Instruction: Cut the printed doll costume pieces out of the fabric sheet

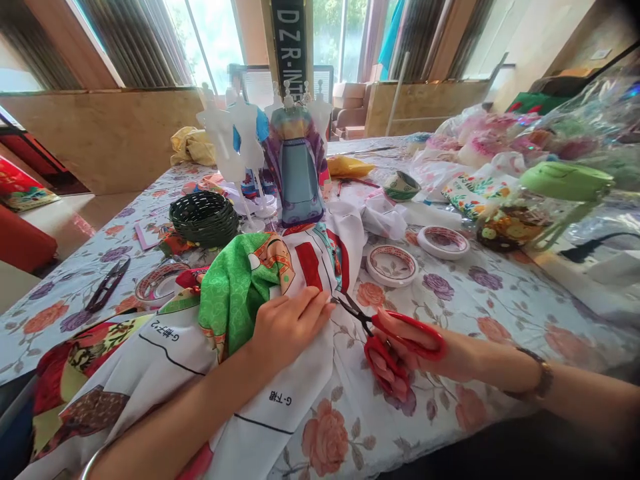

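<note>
My left hand (293, 327) is closed on the edge of a printed fabric sheet (300, 380), its fingers pressed together near the red and white part. The sheet is white with black outlines, lettering and a bunched green patterned piece (235, 287); it spreads over the table's near left side. In my right hand (400, 350) are red-handled scissors (405, 333), fingers through the loops. Their dark blades, slightly parted, point left at the fabric edge just beside my left fingertips. Whether the blades touch the cloth I cannot tell.
Tape rolls (393, 265) lie beyond the scissors. A dark woven basket (204, 219), thread snips (109, 283) and small mannequins (245, 133), one in a purple and blue robe (297, 173), stand or lie farther back. A green-lidded jar (545, 203) is at right on the flowered tablecloth (450, 400).
</note>
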Demonstrator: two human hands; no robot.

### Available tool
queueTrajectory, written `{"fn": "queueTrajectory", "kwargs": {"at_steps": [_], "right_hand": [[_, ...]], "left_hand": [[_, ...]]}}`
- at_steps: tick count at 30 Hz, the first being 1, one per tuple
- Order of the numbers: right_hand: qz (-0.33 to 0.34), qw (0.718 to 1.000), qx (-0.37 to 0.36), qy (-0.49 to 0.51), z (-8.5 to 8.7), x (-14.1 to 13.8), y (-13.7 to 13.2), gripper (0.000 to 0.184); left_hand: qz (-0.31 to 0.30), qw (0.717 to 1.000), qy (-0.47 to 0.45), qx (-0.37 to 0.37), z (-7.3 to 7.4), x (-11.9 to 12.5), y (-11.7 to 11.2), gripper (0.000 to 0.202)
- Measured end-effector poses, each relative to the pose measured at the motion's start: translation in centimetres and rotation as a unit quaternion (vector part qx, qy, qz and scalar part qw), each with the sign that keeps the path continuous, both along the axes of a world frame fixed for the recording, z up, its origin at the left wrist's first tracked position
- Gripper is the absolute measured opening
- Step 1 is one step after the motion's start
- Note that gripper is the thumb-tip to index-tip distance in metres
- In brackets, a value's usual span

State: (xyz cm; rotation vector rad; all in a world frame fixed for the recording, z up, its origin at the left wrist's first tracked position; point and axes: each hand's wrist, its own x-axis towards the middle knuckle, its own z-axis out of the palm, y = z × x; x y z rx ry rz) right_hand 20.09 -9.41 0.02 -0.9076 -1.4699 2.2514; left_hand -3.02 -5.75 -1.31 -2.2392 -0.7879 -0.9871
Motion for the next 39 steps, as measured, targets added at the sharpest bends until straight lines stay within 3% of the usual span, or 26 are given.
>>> {"fn": "queueTrajectory", "kwargs": {"at_steps": [4, 8, 14, 21, 26, 31, 36, 39], "right_hand": [[-0.032, 0.999, -0.037, 0.001, -0.3, -0.3, 0.3, 0.068], [-0.042, 0.997, -0.065, 0.020, -0.8, -0.9, 0.7, 0.067], [-0.086, 0.995, 0.003, 0.045, -1.2, -2.1, 0.9, 0.065], [-0.021, 0.998, 0.063, 0.013, -0.7, -1.9, 0.6, 0.059], [0.004, 0.997, 0.068, -0.045, 0.2, -1.6, 0.5, 0.058], [0.010, 0.994, 0.105, -0.025, -0.2, -1.6, 1.1, 0.063], [-0.040, 0.993, 0.111, -0.009, -0.7, -1.6, 1.8, 0.060], [-0.036, 0.989, 0.143, -0.020, -0.7, -1.6, 1.8, 0.059]], "left_hand": [[0.048, 0.997, 0.047, -0.028, 0.0, -0.1, 0.0, 0.019], [0.050, 0.996, 0.055, -0.042, -0.1, -0.3, -0.1, 0.012], [-0.015, 0.999, -0.005, -0.040, 0.2, -0.5, -0.3, 0.010], [-0.036, 0.995, -0.067, -0.067, 0.6, -0.4, -0.4, 0.014], [-0.037, 0.994, -0.092, -0.049, 0.5, -0.5, -0.3, 0.014], [-0.053, 0.994, -0.084, -0.043, 0.7, -0.4, -0.3, 0.016], [-0.067, 0.994, -0.076, -0.032, 0.7, -0.4, -0.3, 0.015], [-0.069, 0.995, -0.069, -0.033, 0.6, -0.4, -0.2, 0.016]]}}
